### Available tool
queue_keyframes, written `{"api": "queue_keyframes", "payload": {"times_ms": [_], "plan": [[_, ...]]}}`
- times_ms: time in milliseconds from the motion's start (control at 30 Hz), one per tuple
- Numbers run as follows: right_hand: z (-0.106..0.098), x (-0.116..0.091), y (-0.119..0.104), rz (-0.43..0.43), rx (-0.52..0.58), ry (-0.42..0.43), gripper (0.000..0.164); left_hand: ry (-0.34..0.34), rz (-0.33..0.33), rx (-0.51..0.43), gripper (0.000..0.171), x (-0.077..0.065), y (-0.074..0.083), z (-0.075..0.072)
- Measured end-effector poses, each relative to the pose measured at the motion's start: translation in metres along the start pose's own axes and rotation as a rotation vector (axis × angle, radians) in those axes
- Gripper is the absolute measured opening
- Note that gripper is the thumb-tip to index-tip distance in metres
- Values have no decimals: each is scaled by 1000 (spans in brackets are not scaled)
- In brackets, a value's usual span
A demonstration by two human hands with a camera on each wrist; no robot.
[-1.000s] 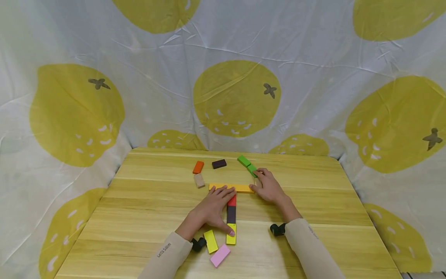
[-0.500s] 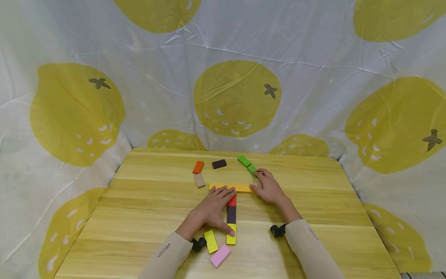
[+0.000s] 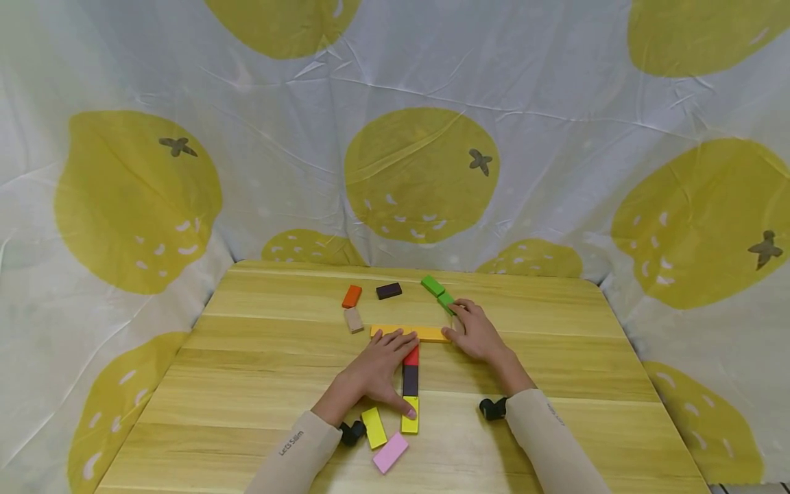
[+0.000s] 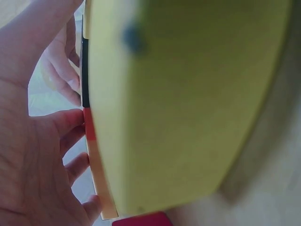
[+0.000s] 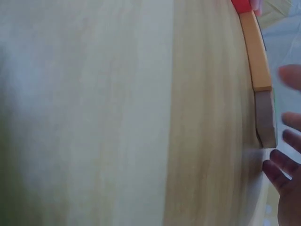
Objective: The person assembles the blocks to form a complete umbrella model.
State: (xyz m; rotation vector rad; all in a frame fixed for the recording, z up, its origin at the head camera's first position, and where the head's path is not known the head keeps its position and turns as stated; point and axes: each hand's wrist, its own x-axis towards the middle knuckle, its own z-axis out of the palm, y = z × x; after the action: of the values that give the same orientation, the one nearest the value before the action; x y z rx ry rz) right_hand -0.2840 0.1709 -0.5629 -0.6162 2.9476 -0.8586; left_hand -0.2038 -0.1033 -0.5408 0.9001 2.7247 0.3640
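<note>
My left hand lies spread beside a straight row of blocks, fingertips at the long orange block and the red block. Its thumb touches a yellow block; a black block sits between red and yellow. At the orange block's right end is my right hand, thumb there and index finger at the nearer of two green blocks. A plain wood block, mostly behind that hand in the head view, adjoins the orange end in the right wrist view. Both hands have extended fingers.
An orange-red block and a beige block lie at the back left, beside a dark block. A loose yellow block and a pink block are near my left wrist. A lemon-print curtain hangs behind the table.
</note>
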Motion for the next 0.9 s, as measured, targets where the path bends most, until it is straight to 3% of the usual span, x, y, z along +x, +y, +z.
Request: {"api": "queue_keyframes", "payload": {"times_ms": [333,633,900], "plan": [[-10,21,-11,31,-2,1,65,2,-2,-4,139,1,-1,-3],[-7,46,-22,8,-130,-87,67,0,4,-3,139,1,-1,-4],[0,50,-19,44,-113,-154,75,4,1,-22,140,0,0,-1]]}}
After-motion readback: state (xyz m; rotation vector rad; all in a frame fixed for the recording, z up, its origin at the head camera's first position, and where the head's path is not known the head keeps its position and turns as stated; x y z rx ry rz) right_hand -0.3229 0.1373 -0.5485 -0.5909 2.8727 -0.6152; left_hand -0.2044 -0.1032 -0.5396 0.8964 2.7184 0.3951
